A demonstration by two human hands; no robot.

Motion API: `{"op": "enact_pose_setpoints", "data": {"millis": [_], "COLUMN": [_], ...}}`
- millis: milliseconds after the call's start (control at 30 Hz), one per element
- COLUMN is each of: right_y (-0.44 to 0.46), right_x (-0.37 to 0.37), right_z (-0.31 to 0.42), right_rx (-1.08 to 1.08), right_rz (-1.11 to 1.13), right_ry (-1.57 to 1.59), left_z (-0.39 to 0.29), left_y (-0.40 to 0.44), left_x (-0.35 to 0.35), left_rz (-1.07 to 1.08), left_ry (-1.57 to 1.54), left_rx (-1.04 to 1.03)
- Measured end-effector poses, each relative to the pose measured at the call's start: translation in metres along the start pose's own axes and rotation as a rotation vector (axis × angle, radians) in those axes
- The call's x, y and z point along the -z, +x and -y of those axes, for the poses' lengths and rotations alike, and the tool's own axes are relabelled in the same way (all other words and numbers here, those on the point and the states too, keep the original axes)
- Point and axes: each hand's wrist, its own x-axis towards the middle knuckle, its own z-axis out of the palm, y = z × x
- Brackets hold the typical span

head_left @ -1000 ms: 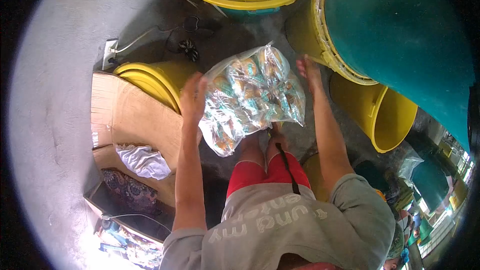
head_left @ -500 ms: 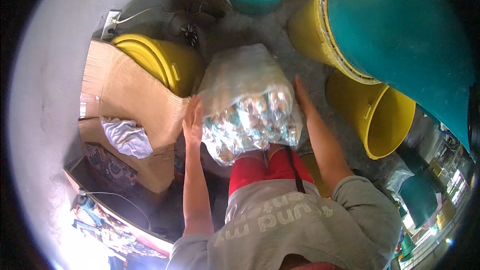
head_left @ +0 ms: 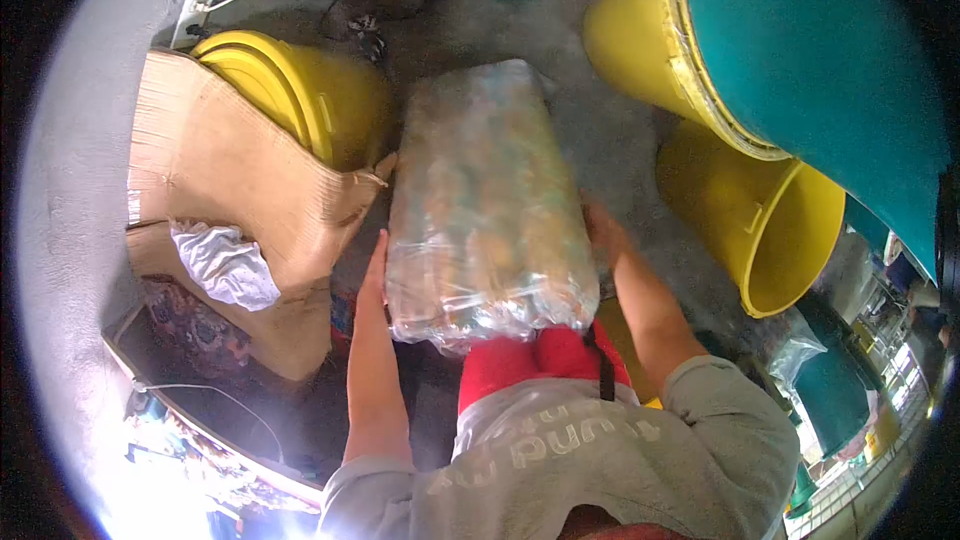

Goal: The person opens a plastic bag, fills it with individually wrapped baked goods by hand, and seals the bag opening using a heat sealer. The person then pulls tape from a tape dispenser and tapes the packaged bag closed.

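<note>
Between my two hands is a large block-shaped clear plastic bag, packed with shiny wrapped items that I cannot make out clearly. It tilts up in front of my red shorts, its crinkled near end close to them. My left hand presses flat along the bag's left side, most of its fingers hidden. On the opposite side my right hand grips the bag's edge, its fingertips partly hidden.
Left of me stands an opened cardboard box with a white cloth on it. A yellow lidded bin is behind it. At right are a yellow bin on its side and a big teal drum.
The bag has tipped so its long upper face now shows, where its shiny near end faced me before. Both hands have slid lower along its sides.
</note>
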Motion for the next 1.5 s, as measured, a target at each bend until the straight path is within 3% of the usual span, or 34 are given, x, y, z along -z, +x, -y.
{"op": "enact_pose_setpoints", "data": {"millis": [33, 67, 233, 500, 900, 1500], "right_y": [0.014, 0.031, 0.083, 0.116, 0.049, -0.053], "right_x": [0.009, 0.01, 0.024, 0.037, -0.001, -0.087], "right_z": [0.011, 0.019, 0.037, 0.025, -0.016, -0.055], "right_rx": [-0.023, -0.126, -0.092, -0.065, -0.006, 0.225], "right_rz": [-0.049, -0.215, -0.181, -0.224, -0.302, -0.402], "right_ry": [0.091, 0.487, 0.538, 0.652, 0.896, 1.236], "left_z": [-0.003, -0.004, -0.017, 0.027, 0.03, -0.049], "left_y": [0.009, 0.017, 0.041, 0.025, -0.007, 0.007], "left_x": [0.003, 0.006, 0.014, 0.03, 0.013, -0.1], "left_rz": [0.046, 0.087, 0.121, -0.001, -0.087, 0.166], "left_ry": [-0.013, -0.027, -0.019, -0.088, 0.0, 0.266], "left_rx": [0.017, 0.036, 0.032, 0.026, 0.008, -0.038]}}
